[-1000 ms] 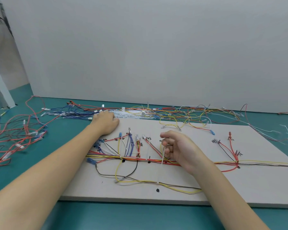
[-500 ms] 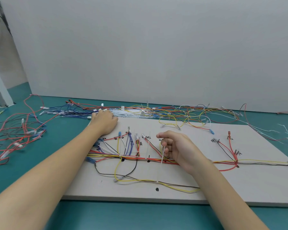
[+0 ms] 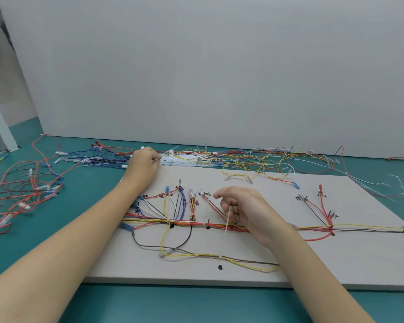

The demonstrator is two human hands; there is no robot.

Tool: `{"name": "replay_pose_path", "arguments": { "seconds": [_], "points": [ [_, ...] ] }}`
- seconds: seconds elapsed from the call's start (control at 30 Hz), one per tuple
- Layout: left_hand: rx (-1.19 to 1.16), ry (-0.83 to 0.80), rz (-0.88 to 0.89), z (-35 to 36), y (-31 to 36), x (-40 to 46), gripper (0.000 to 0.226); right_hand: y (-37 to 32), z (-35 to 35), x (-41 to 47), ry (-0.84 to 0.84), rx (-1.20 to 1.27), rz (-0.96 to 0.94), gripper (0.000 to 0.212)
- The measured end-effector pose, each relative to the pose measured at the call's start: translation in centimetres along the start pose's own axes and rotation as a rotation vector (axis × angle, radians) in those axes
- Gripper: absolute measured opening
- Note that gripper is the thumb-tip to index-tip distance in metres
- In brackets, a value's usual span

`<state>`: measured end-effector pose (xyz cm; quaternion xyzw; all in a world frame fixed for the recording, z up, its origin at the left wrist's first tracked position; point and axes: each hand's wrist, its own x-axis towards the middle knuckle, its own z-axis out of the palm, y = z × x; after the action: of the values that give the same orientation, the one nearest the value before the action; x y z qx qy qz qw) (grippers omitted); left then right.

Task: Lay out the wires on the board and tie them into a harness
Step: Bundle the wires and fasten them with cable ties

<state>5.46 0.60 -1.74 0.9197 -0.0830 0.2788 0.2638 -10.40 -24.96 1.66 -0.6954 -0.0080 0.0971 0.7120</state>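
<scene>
Spreading across most of the view, a teal table (image 3: 84,229) carries a pale board (image 3: 336,259) that lies flat near its front edge; a plain grey wall (image 3: 219,66) stands behind. Along the board's middle runs the harness bundle (image 3: 184,222) of red, yellow, black and white wires, with branches fanning up to small terminals; short black handwritten marks sit beside several branch ends, too small to read. Behind the board lies a long tangle of loose wires (image 3: 278,159), and a second heap of mostly red wires (image 3: 16,199) sprawls on the table at far left. A bunch of white cable ties (image 3: 180,159) rests at the board's back edge; the left hand (image 3: 144,166) reaches there with fingers curled down onto the ties, though whether it actually pinches one cannot be told. The right hand (image 3: 241,209) hovers over the bundle with fingers curled, pinching a single white cable tie (image 3: 228,219) that hangs slanted down across the red wires. A black dot (image 3: 220,267) marks the board near its front edge.
</scene>
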Motion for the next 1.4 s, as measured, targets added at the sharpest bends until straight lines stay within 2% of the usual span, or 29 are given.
{"name": "replay_pose_path", "arguments": {
  "seconds": [0.1, 0.27, 0.47, 0.67, 0.77, 0.87, 0.97, 1.0, 1.17, 1.4],
  "points": [
    [-0.040, 0.078, -0.064, -0.3, 0.0, -0.1, 0.018, 0.0, 0.1, 0.0, 0.002, 0.003, 0.002, 0.011],
    [-0.093, 0.121, -0.146, -0.6, 0.1, -0.4, 0.012, 0.0, 0.0, -0.1, 0.003, 0.009, 0.005, 0.011],
    [-0.073, 0.124, -0.122, -0.6, 0.0, -0.3, 0.013, -0.2, 0.0, -0.2, 0.014, 0.001, 0.018, 0.011],
    [-0.255, 0.211, -0.251, -3.1, 1.7, 1.4, 0.016, -0.3, 0.1, -0.2, 0.071, 0.029, 0.019, 0.012],
    [-0.396, 0.261, -0.121, -5.7, 6.3, 0.6, 0.007, -0.1, 0.5, -0.1, 0.180, 0.042, -0.089, 0.013],
    [-0.478, 0.181, 0.064, -6.7, 11.0, -3.8, 0.009, -0.5, 0.9, -0.5, 0.190, 0.141, -0.279, 0.012],
    [-0.549, 0.084, 0.108, -6.3, 13.3, -8.4, 0.009, -1.1, 0.9, -0.9, 0.110, 0.265, -0.356, 0.040],
    [-0.575, 0.067, 0.102, -6.1, 13.7, -9.3, 0.008, -1.2, 0.9, -1.0, 0.103, 0.265, -0.363, 0.042],
    [-0.654, -0.033, 0.041, -6.1, 14.2, -10.7, 0.009, -1.1, 0.8, -1.2, 0.079, 0.263, -0.386, 0.024],
    [-0.574, -0.056, 0.079, -7.3, 13.5, -10.9, 0.016, -1.5, 0.2, -1.2, 0.037, 0.279, -0.347, 0.024]
  ]
}}
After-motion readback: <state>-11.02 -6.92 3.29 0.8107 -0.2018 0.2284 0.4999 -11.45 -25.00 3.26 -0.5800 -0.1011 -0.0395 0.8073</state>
